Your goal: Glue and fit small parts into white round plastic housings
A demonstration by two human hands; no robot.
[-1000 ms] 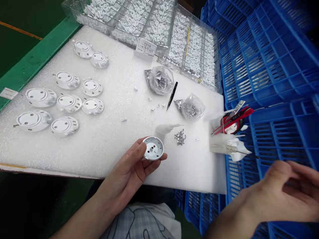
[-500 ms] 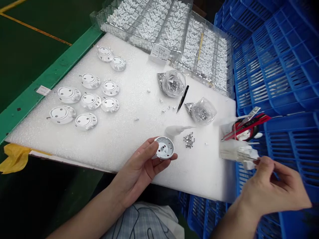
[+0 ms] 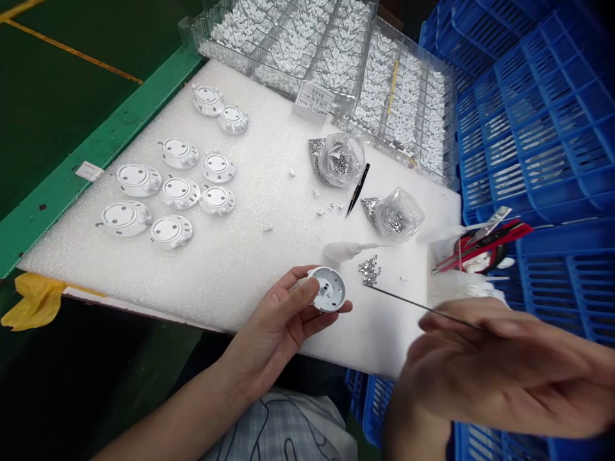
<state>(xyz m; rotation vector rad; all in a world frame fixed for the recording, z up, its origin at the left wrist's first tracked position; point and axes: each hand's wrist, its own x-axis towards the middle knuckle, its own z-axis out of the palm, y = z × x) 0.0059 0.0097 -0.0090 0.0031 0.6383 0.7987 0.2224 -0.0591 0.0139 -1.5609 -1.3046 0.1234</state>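
Note:
My left hand [image 3: 288, 307] is closed around a small round white plastic housing [image 3: 329, 291], its hollow grey inside turned up toward me. My right hand [image 3: 509, 365], a little blurred, pinches a long thin dark rod [image 3: 423, 306]. The rod's tip reaches left to the edge of a small pile of shiny metal pieces [image 3: 369, 270]. A white squeeze bottle [image 3: 343, 251] with a narrow nozzle lies just behind the housing. Black tweezers [image 3: 358, 191] rest farther back, between two plastic bags of metal parts, one on the left [image 3: 341, 160] and one on the right [image 3: 396, 214].
Several white round housings [image 3: 177, 192] stand on the left of the white foam sheet [image 3: 250, 275]. Clear trays [image 3: 288, 45] full of white pieces line the back. At right, a clear holder [image 3: 439, 285] carries a red-handled tool [image 3: 500, 240], beside blue crates [image 3: 542, 147].
My right hand has drawn the thin rod from beside the holder at right, turning so its tip points left to the metal pile. My left hand still holds the housing.

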